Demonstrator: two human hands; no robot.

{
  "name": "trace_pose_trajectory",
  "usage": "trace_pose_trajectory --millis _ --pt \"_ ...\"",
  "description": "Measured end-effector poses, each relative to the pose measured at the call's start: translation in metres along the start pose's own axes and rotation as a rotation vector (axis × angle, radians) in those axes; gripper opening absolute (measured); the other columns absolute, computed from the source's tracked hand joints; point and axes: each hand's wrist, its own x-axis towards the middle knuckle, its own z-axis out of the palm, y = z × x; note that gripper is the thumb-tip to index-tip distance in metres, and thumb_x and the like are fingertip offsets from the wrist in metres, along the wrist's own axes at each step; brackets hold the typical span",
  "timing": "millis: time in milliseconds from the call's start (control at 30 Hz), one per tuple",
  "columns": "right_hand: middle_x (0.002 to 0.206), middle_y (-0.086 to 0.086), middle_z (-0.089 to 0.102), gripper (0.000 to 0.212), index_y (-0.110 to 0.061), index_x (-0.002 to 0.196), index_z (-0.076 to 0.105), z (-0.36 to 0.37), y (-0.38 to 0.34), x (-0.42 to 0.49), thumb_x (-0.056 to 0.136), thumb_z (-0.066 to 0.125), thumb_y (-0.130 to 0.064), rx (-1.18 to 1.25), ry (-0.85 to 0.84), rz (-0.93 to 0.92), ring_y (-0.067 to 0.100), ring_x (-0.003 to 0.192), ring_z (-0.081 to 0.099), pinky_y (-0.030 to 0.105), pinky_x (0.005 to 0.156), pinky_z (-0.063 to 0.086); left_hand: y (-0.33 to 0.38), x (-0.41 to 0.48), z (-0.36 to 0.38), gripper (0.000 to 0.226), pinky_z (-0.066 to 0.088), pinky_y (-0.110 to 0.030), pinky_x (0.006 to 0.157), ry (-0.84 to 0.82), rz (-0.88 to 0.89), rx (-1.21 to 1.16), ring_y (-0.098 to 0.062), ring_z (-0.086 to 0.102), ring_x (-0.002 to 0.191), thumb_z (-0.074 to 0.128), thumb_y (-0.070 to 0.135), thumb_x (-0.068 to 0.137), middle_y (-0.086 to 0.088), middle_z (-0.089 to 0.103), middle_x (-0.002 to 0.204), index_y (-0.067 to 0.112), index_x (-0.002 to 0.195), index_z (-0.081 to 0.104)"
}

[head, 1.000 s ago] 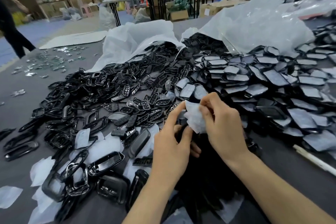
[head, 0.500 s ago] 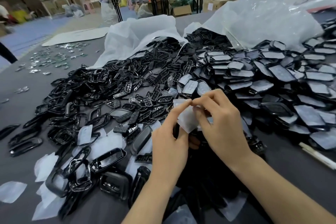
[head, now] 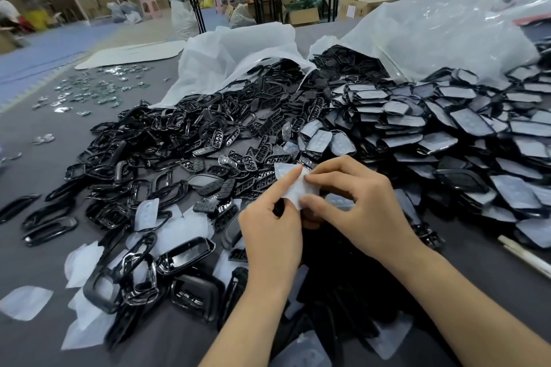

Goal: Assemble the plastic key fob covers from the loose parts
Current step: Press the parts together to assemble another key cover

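Your left hand [head: 268,226] and right hand [head: 357,205] both grip the white film [head: 293,189], mid-frame. The carton [head: 372,3] label, upper frame, is too blurred to read

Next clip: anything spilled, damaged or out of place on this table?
Nothing looks damaged. The mess seems part of the job: black parts pour loose from two open plastic bags across the table, and white film pieces lie scattered among frames at the near left. The left hand and right hand pinch one such film.
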Motion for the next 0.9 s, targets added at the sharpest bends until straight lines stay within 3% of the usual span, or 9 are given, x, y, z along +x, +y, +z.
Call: trace_pose_trajectory --millis 67,200,333,500,600,700,833,900 --pt "0.098 0.000 0.065 0.031 -0.005 0.099 0.074 -0.0008 0.0006 0.0006 0.078 0.075 -0.028 0.025 -0.020 0.024 0.006 0.092 0.061 0.013 0.084 0.045 0.0018 -0.0005 -0.0002 0.044 0.031 -0.007 0.039 -0.001 -0.023 -0.039 0.002 0.040 0.032 0.054 -0.009 0.088 0.016 0.051 0.040 0.028 0.102 0.073" --pt "0.100 0.000 0.064 0.028 -0.005 0.100 0.074 -0.0010 0.0021 -0.0013 0.077 0.075 -0.020 0.041 -0.044 0.019 0.005 0.093 0.061 0.012 0.086 0.045 0.0015 -0.0008 -0.0015 0.047 0.035 -0.017 0.041 0.004 -0.064 -0.045 -0.001 0.036 0.037 0.053 -0.005 0.088 0.011 0.055 0.044 0.036 0.098 0.074" --pt "0.097 0.003 0.065 0.017 -0.002 0.095 0.075 0.0002 0.0028 -0.0025 0.078 0.074 -0.003 -0.007 -0.001 -0.021 0.007 0.089 0.061 0.012 0.083 0.046 0.0057 -0.0030 -0.0003 0.050 0.049 -0.016 0.048 -0.002 -0.050 -0.053 -0.005 0.060 0.043 0.053 -0.009 0.086 0.007 0.069 0.058 0.037 0.092 0.072" --pt "0.095 0.004 0.069 0.018 -0.002 0.092 0.073 0.0011 0.0004 -0.0021 0.077 0.069 -0.010 -0.068 0.027 -0.102 0.007 0.086 0.063 0.017 0.083 0.049 0.0092 -0.0048 -0.0004 0.046 0.037 -0.008 0.040 0.002 -0.036 -0.038 0.001 0.047 0.032 0.052 -0.007 0.086 0.013 0.057 0.042 0.034 0.095 0.072" --pt "0.091 0.003 0.070 0.008 -0.003 0.085 0.067 0.0018 -0.0016 -0.0041 0.078 0.065 -0.007 -0.081 0.023 -0.131 0.012 0.084 0.065 0.024 0.078 0.051 0.0089 -0.0034 -0.0007 0.048 0.046 -0.016 0.045 0.023 -0.035 -0.021 -0.001 0.053 0.041 0.056 -0.004 0.086 0.010 0.066 0.052 0.042 0.090 0.071" --pt "0.083 0.001 0.068 0.007 -0.006 0.085 0.062 0.0026 -0.0017 -0.0036 0.083 0.059 -0.011 -0.076 0.016 -0.061 0.015 0.074 0.064 0.030 0.070 0.050 0.0083 -0.0037 -0.0001 0.050 0.054 -0.024 0.053 0.026 -0.025 -0.024 -0.014 0.063 0.049 0.058 0.000 0.086 0.006 0.071 0.061 0.048 0.083 0.072" --pt "0.068 -0.015 0.057 0.007 -0.018 0.083 0.050 0.0002 -0.0019 -0.0004 0.086 0.055 -0.014 0.026 0.133 0.042 -0.001 0.064 0.059 0.005 0.059 0.041 0.0089 -0.0056 0.0023 0.051 0.051 -0.018 0.051 0.015 -0.020 -0.083 -0.013 0.065 0.047 0.059 0.001 0.088 0.000 0.069 0.056 0.049 0.079 0.072" --pt "0.068 -0.014 0.060 0.009 -0.020 0.082 0.050 -0.0009 -0.0025 -0.0007 0.086 0.056 -0.015 0.076 0.145 0.088 0.001 0.063 0.061 0.005 0.058 0.041 0.0085 -0.0050 0.0023 0.049 0.050 -0.017 0.050 0.013 -0.011 -0.093 -0.012 0.064 0.046 0.058 -0.001 0.088 0.000 0.069 0.056 0.045 0.082 0.072"
